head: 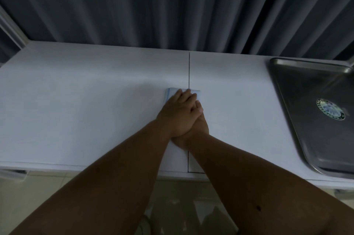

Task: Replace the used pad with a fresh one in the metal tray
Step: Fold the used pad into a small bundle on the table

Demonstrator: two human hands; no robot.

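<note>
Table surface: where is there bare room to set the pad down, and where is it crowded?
The white table lies bare left of the stacked hands, out to its left edge. A second bare strip runs between the black line and the metal tray. The tray floor holds only a round sticker. The crowded spot is the centre, where left hand over right hand press the folded pad.

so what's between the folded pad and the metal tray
Only bare white table lies between the folded pad and the metal tray, seen in the head view.

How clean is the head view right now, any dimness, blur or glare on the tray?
Head view: dim overall, bluish cast; metal tray streaked by motion blur, with faint sheen, no hard glare; hands on the folded pad reasonably sharp; wide-angle bending at table edges.
</note>
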